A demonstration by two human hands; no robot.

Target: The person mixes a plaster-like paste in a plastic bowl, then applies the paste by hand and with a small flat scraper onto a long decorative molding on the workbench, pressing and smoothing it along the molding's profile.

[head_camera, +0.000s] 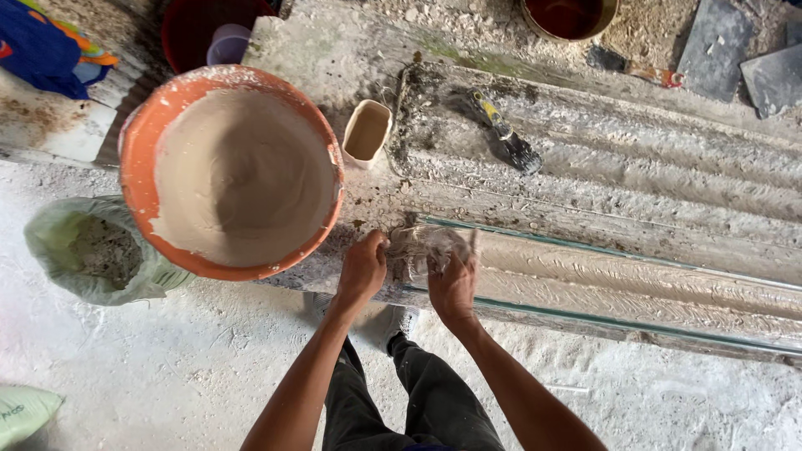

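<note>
Nearest the camera, the person's dark trousers and both forearms reach forward over a white, powder-covered floor [192, 367]. The left hand [362, 269] is clenched around the near end of a wad of pale fibre [422, 246]; the right hand [453, 284] grips the same wad from its right side, fingers curled into it. The fibre sits at the left end of a long mould [635, 288], between two glass edge strips, on wet plaster ribbed along its length.

Judged from this, the step in hand is bedding fibre reinforcement into the plaster at the mould's end. The next move appears to call for teasing the wad apart and pressing it flat, keeping it within the strips.

To the left, just beside the hands, stands a large orange basin [138, 167] holding smooth grey-white slurry. Left of that, on the floor, lies an open pale sack [50, 242] of coarse material. Beyond the basin's right rim is a small rectangular cup [366, 132], plaster-coated. Farther right, a yellow-handled scraper [504, 131] lies on the corrugated bench [668, 159]. At the far edge are a dark bucket [571, 17] and grey slabs [714, 46].
</note>
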